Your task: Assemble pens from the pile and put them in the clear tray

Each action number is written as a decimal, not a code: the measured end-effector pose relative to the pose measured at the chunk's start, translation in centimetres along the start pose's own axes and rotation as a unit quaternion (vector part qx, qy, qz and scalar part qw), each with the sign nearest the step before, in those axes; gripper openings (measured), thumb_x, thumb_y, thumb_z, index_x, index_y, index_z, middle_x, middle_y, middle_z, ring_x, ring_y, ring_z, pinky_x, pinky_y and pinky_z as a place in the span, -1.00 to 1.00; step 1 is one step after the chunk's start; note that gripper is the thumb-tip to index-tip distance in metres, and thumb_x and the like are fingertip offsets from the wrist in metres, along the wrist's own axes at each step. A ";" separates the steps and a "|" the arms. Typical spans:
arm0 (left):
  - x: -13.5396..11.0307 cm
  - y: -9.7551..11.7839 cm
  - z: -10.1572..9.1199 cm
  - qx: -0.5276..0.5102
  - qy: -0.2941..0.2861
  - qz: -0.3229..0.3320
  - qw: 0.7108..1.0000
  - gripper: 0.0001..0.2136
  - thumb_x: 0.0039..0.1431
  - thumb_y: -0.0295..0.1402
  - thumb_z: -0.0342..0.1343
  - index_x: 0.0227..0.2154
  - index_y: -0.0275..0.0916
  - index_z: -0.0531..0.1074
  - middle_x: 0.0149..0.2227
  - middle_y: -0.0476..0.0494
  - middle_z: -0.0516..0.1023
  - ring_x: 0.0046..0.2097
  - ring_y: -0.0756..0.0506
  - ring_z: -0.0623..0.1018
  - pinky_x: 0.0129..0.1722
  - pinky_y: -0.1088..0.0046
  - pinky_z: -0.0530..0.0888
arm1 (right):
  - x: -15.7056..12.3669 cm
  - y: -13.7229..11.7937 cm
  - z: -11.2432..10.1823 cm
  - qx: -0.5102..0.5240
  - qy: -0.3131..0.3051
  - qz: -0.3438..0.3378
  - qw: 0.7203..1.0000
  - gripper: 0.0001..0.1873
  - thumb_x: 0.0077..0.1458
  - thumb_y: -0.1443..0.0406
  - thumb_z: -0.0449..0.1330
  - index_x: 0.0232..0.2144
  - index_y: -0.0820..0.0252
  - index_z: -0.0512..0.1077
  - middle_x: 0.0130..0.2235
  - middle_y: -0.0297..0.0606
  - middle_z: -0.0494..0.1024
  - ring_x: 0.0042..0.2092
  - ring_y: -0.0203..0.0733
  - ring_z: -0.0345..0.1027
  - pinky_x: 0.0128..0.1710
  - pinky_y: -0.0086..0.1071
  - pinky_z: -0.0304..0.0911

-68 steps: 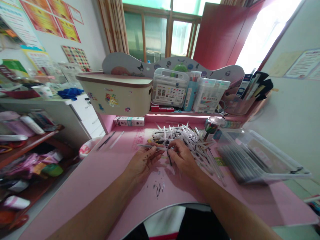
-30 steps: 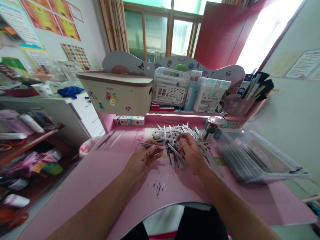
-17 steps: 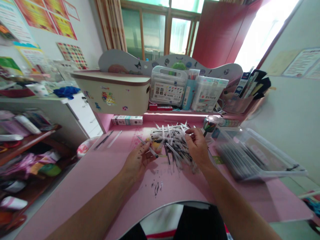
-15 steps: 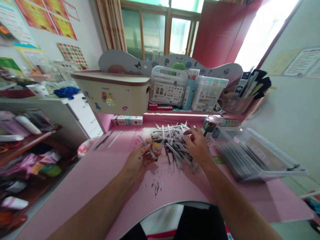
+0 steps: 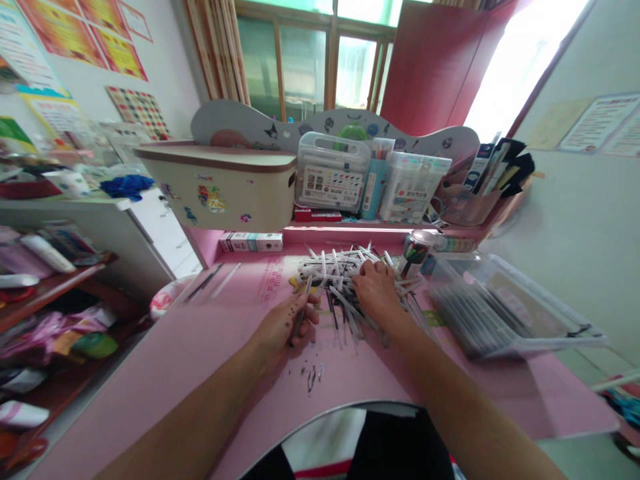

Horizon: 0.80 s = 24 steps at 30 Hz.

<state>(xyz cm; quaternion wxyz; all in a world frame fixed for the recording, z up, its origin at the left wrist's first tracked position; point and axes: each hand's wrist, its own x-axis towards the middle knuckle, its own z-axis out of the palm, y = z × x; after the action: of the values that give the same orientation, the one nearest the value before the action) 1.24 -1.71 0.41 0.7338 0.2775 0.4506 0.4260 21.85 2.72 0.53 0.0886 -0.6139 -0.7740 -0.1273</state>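
A slim pen (image 5: 303, 308) with a grey-white barrel stands steeply in my left hand (image 5: 286, 327), whose fingers are closed around it. My right hand (image 5: 377, 290) is on the right part of a heap of white and black pens (image 5: 340, 263), its fingers curled down among them. Its fingertips are hidden, so what they grip does not show. Something yellow (image 5: 296, 283) lies at the heap's left edge, partly behind my left hand. Small dark bits (image 5: 313, 377) lie on the pink desk (image 5: 220, 373) nearer to me.
Two pens (image 5: 213, 283) lie apart at the desk's left. A clear jar (image 5: 417, 248) stands behind my right hand, and an open clear plastic box (image 5: 520, 313) is at the right. On the shelf are a cream bin (image 5: 220, 190) and clear cases (image 5: 333, 177). A small carton (image 5: 251, 241) lies below.
The pen in my left hand has turned from slanting to nearly upright. My right hand has shifted slightly left, its fingers now lower in the heap.
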 end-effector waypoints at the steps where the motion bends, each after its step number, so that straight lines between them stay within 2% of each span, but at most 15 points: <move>1: 0.0 0.0 0.0 0.010 0.002 -0.007 1.000 -0.79 0.22 -0.17 0.11 -0.27 -0.23 0.40 -0.54 0.08 0.33 -0.70 0.13 0.18 -0.74 0.66 -0.07 | 0.1 -0.1 0.1 -0.002 -0.007 -0.002 1.000 -0.73 0.21 0.37 0.11 -0.27 0.22 0.63 -0.06 0.06 0.49 -0.01 0.16 0.20 -0.04 -0.05 0.08; 4: -0.1 -0.3 0.0 0.036 0.000 -0.002 0.999 -0.80 0.23 -0.22 0.08 -0.26 -0.27 0.42 -0.54 0.03 0.38 -0.67 0.12 0.25 -0.73 0.66 -0.01 | 0.2 -0.1 0.2 0.003 -0.012 0.000 1.000 -0.75 0.18 0.39 0.12 -0.29 0.23 0.62 -0.07 0.07 0.50 0.00 0.16 0.21 -0.04 -0.06 0.09; 6: -0.1 -0.6 -0.1 0.049 -0.013 0.019 0.999 -0.83 0.22 -0.26 0.08 -0.26 -0.27 0.43 -0.53 0.00 0.41 -0.66 0.10 0.29 -0.73 0.66 0.04 | 0.2 0.1 0.1 0.026 0.005 0.010 1.000 -0.79 0.14 0.41 0.14 -0.28 0.22 0.60 -0.05 0.06 0.50 0.00 0.15 0.23 -0.04 -0.07 0.11; 9: -0.2 -1.1 0.0 0.073 -0.035 0.050 0.995 -0.85 0.20 -0.29 0.12 -0.23 -0.24 0.43 -0.57 0.05 0.38 -0.66 0.08 0.29 -0.73 0.64 0.12 | 0.0 0.6 -0.6 0.142 0.023 0.007 0.990 -0.86 0.07 0.41 0.18 -0.31 0.23 0.53 -0.15 -0.03 0.53 -0.09 0.03 0.29 -0.09 -0.15 0.17; 11: -0.3 -1.4 0.0 0.087 -0.040 0.049 0.994 -0.83 0.19 -0.28 0.14 -0.21 -0.23 0.43 -0.58 0.07 0.35 -0.66 0.08 0.27 -0.72 0.65 0.14 | -0.2 1.0 -1.2 0.294 0.005 -0.008 0.956 -0.93 0.07 0.38 0.18 -0.35 0.21 0.46 -0.31 -0.18 0.51 -0.25 -0.12 0.31 -0.21 -0.25 0.21; 12: -0.3 -1.5 0.1 0.091 -0.040 0.048 0.994 -0.83 0.19 -0.28 0.15 -0.20 -0.23 0.43 -0.58 0.08 0.34 -0.66 0.09 0.26 -0.71 0.66 0.14 | -0.4 1.1 -1.5 0.380 -0.010 -0.015 0.925 -0.95 0.07 0.34 0.18 -0.36 0.20 0.43 -0.37 -0.26 0.47 -0.32 -0.18 0.29 -0.28 -0.30 0.21; 14: -0.3 -1.6 0.1 0.094 -0.043 0.050 0.993 -0.83 0.21 -0.27 0.15 -0.20 -0.24 0.44 -0.59 0.09 0.33 -0.66 0.12 0.23 -0.68 0.67 0.14 | -0.6 1.3 -1.8 0.537 -0.034 -0.016 0.843 -0.91 0.08 0.26 0.17 -0.36 0.17 0.41 -0.43 -0.36 0.42 -0.43 -0.28 0.23 -0.41 -0.39 0.17; 16: -0.4 -1.6 0.2 0.089 -0.050 0.058 0.993 -0.82 0.21 -0.26 0.17 -0.21 -0.25 0.45 -0.60 0.10 0.32 -0.66 0.12 0.21 -0.66 0.66 0.16 | -0.8 1.1 -1.9 0.638 -0.045 0.009 0.768 -0.86 0.05 0.21 0.19 -0.34 0.14 0.41 -0.47 -0.43 0.38 -0.51 -0.33 0.17 -0.51 -0.44 0.11; 17: -0.4 -1.6 0.3 0.085 -0.054 0.060 0.993 -0.81 0.20 -0.26 0.18 -0.21 -0.25 0.46 -0.61 0.10 0.31 -0.66 0.12 0.21 -0.65 0.66 0.18 | -0.9 1.0 -1.9 0.666 -0.046 0.029 0.744 -0.85 0.03 0.20 0.20 -0.34 0.13 0.41 -0.50 -0.45 0.36 -0.54 -0.35 0.13 -0.55 -0.46 0.07; 18: -0.5 -1.6 0.4 0.083 -0.056 0.061 0.993 -0.81 0.19 -0.25 0.20 -0.22 -0.25 0.46 -0.61 0.10 0.31 -0.65 0.12 0.22 -0.64 0.66 0.19 | -0.9 0.8 -1.8 0.683 -0.043 0.048 0.727 -0.85 0.01 0.20 0.21 -0.35 0.13 0.41 -0.52 -0.48 0.34 -0.57 -0.37 0.10 -0.57 -0.46 0.03; 20: -0.7 -1.7 0.6 0.083 -0.056 0.057 0.993 -0.81 0.17 -0.26 0.22 -0.23 -0.26 0.47 -0.60 0.09 0.32 -0.64 0.11 0.24 -0.63 0.65 0.20 | -0.9 0.4 -1.7 0.695 -0.036 0.070 0.714 -0.86 -0.03 0.21 0.22 -0.38 0.12 0.41 -0.55 -0.49 0.31 -0.59 -0.38 0.08 -0.60 -0.47 -0.01; 24: -0.8 -1.8 0.7 0.078 -0.063 0.045 0.994 -0.82 0.16 -0.28 0.25 -0.25 -0.27 0.49 -0.59 0.07 0.33 -0.62 0.10 0.29 -0.63 0.65 0.19 | -0.9 -0.3 -1.6 0.691 -0.024 0.061 0.720 -0.91 -0.05 0.26 0.19 -0.41 0.13 0.43 -0.52 -0.47 0.35 -0.56 -0.37 0.09 -0.58 -0.47 0.00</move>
<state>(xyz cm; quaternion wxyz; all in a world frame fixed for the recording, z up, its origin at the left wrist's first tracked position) 2.38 -3.35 -0.39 0.7168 0.3800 0.4227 0.4038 21.72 1.34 1.82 0.4770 -0.4311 -0.6101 0.4631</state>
